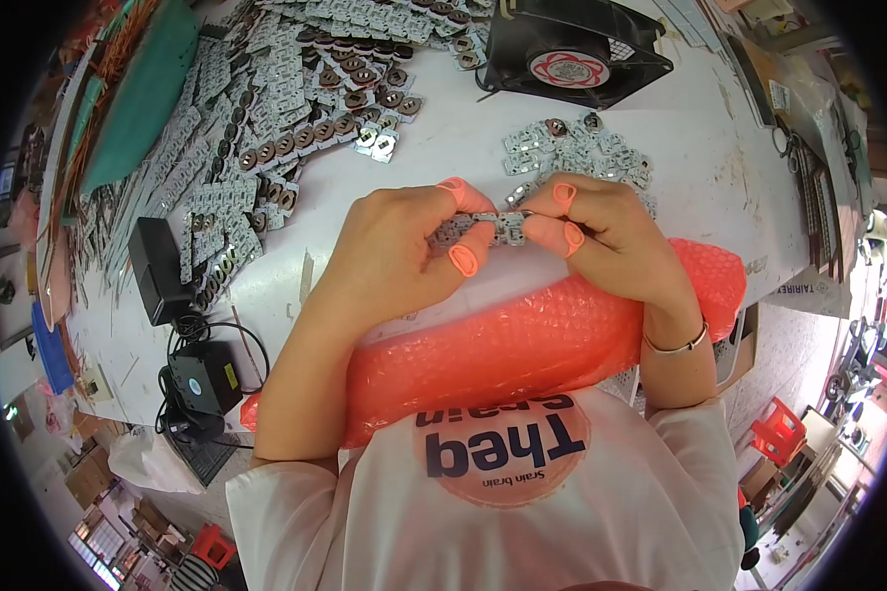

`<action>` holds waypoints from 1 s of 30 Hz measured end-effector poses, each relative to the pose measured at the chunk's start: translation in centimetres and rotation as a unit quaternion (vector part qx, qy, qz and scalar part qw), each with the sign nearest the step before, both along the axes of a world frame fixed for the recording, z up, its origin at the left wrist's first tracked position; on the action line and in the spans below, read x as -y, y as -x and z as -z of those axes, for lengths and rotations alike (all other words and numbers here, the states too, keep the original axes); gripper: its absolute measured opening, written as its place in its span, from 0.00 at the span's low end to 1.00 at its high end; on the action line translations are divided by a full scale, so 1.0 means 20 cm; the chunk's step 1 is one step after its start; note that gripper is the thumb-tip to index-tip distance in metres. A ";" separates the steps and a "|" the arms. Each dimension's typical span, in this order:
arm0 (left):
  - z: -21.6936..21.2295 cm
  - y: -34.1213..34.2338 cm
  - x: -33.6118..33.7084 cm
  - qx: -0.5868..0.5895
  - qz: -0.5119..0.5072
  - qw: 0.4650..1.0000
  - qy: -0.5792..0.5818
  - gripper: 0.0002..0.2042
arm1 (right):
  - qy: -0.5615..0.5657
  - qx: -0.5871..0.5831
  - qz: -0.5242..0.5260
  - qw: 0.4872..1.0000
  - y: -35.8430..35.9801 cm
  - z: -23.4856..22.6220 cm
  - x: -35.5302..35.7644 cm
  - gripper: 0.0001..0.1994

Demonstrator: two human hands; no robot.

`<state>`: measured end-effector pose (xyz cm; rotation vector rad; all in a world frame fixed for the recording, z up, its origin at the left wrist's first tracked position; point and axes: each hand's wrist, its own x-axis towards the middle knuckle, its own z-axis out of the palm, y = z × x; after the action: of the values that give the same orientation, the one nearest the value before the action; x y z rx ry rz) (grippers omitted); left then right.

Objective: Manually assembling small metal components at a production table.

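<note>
My left hand (399, 241) and my right hand (601, 236) meet above the white table (729, 187), both gripping one strip of small silver circuit boards (483, 229) between thumbs and fingers. Orange finger cots cover my fingertips. My forearms rest on a roll of orange bubble wrap (522, 345) at the table's near edge. A small heap of separated silver boards (577, 153) lies just beyond my right hand.
A large spread of board strips, some with dark round parts (276, 118), covers the table's left side. A black fan (572, 49) stands at the back. A black power adapter (158, 268) and a black box with cables (199, 379) sit at the left.
</note>
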<state>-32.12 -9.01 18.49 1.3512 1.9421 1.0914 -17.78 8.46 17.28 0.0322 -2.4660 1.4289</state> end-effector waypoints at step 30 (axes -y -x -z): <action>0.08 -0.07 -0.07 -0.212 -0.078 0.956 -0.190 0.12 | 0.172 0.075 0.163 0.969 0.01 -0.01 0.09 0.12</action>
<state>-30.69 -7.62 16.84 1.7817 2.2511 1.3966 -18.06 6.57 17.39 -0.5445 -2.1620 1.7298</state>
